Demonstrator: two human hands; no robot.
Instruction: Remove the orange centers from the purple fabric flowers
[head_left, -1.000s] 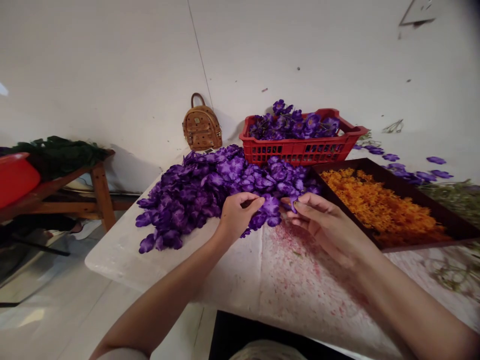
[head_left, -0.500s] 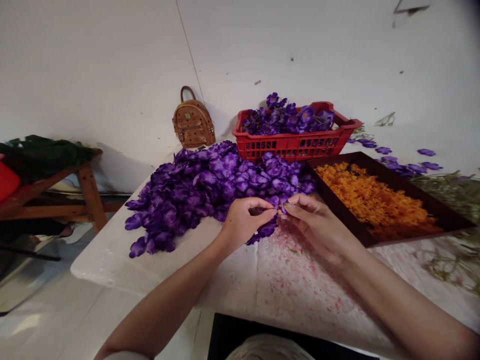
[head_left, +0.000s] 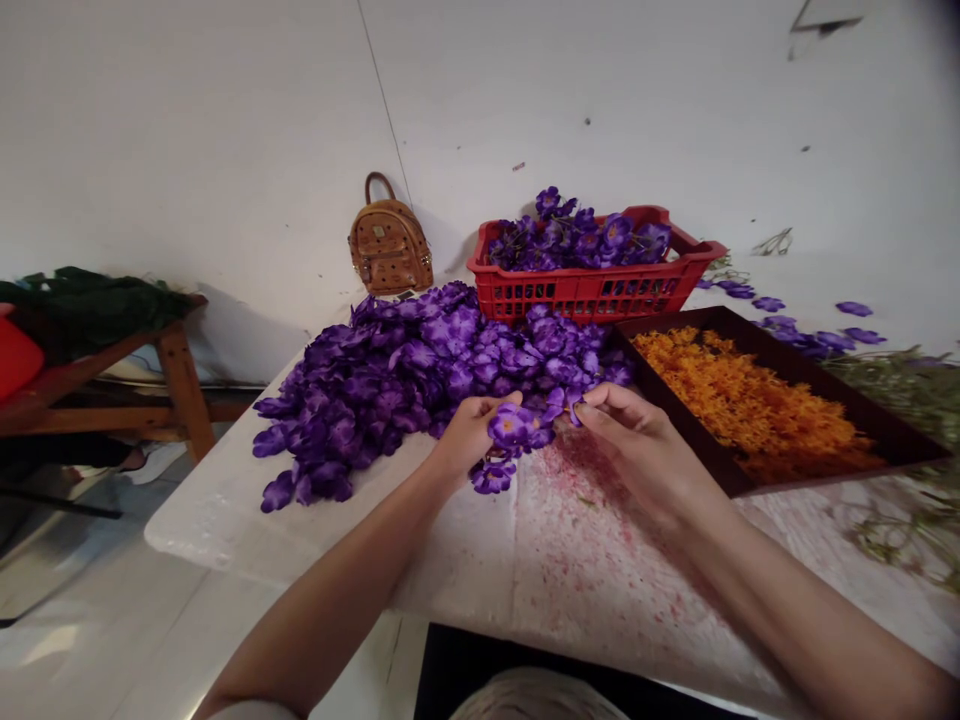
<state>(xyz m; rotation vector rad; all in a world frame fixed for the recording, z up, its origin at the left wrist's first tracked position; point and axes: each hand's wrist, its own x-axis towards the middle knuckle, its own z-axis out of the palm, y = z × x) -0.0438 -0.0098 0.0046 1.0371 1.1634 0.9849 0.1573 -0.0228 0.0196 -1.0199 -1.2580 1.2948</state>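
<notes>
Near the middle of the table, my left hand (head_left: 469, 435) is closed on a spray of purple flowers (head_left: 512, 426), whose blooms with small orange centres hang to its right. My right hand (head_left: 630, 425) pinches a purple bloom (head_left: 576, 408) at the right end of the spray, thumb and forefinger together. A large heap of loose purple petals (head_left: 420, 350) lies just behind my hands. Right of them, orange flower pieces (head_left: 750, 400) fill part of a dark tray (head_left: 832, 385).
A red basket (head_left: 592, 293) of purple flowers stands behind the heap, beside a brown backpack (head_left: 390, 247) against the wall. Green stems (head_left: 907, 400) and loose petals (head_left: 853, 309) lie at the right. A wooden stand (head_left: 184, 390) with green leaves is at the left.
My hands have moved apart, the left one leftward and turned. The spray's blooms now show between them, where they were mostly hidden before.
</notes>
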